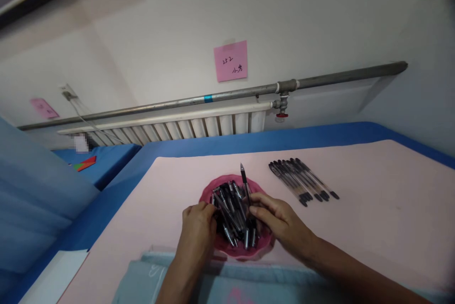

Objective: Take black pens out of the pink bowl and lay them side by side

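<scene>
A pink bowl (pixel 266 249) with a wavy rim stands on the pink sheet, filled with a jumble of black-and-clear pens (pixel 231 214). Over its right side, my right hand (pixel 280 216) pinches an uncapped pen (pixel 244 178) between thumb and fingers, its tip pointing up. My left hand (pixel 199 223) is at the bowl's left rim, its fingers curled inward over the pens; what they hold, if anything, is hidden. To the right of the bowl, several capped pens (pixel 300 181) lie side by side in a slanted row.
The pink sheet (pixel 373 190) covers a blue-edged table (pixel 320 134). Light-blue folded cloth (pixel 142 275) lies along the near edge. A white board or paper (pixel 53 275) is at the lower left, beside a blue curtain (pixel 31 190). Behind are a radiator (pixel 199 126) and a pipe (pixel 241 92).
</scene>
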{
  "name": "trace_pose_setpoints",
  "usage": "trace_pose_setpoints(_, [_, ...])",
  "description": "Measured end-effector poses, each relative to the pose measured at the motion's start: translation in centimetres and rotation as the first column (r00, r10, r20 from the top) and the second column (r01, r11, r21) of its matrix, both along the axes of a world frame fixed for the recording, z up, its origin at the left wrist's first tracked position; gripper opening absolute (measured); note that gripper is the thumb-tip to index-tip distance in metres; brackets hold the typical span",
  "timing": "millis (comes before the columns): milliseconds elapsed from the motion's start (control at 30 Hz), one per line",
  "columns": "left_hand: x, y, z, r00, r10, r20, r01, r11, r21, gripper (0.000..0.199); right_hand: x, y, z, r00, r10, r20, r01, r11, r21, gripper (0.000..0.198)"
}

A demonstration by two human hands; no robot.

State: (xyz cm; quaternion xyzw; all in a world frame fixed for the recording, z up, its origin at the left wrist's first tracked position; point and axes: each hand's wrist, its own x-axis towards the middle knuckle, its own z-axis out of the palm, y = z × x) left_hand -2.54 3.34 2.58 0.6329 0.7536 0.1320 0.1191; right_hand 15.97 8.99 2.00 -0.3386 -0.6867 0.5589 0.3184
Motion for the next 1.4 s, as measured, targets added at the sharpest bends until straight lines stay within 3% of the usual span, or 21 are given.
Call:
trace_pose_setpoints(233, [0.6, -0.6, -0.3, 0.997, -0.061, -0.040, 0.058, 0.996, -0.067, 0.019, 0.0, -0.1, 0.0, 1.000, -0.007, 0.024, 0.005, 0.998, 0.063, 0.020])
trace_pose_setpoints(467, [0.5, -0.4, -0.6, 0.995, -0.096, -0.037, 0.092, 0.990, -0.105, 0.041, 0.0, -0.1, -0.3, 0.999, -0.015, 0.036, 0.011, 0.993, 0.114, 0.021])
trace_pose_setpoints(733, [0.3, -0.4, -0.9, 0.984, -0.181, -0.009, 0.180, 0.983, -0.026, 0.045, -0.1, 0.0, -0.4, 1.000, -0.009, 0.027, 0.006, 0.994, 0.110, 0.019])
trace_pose_setpoints(933, [0.3, -0.2, -1.0, 0.972, -0.235, -0.028, 0.234, 0.971, -0.041, 0.039, -0.1, -0.1, -0.4, 0.999, -0.008, 0.042, 0.002, 0.991, 0.130, 0.020])
trace_pose_setpoints(1400, [0.5, -0.3, -1.1, 0.971, -0.229, -0.064, 0.221, 0.968, -0.115, 0.031, -0.2, 0.0, -0.6, 0.999, -0.027, 0.048, 0.021, 0.993, 0.118, 0.017])
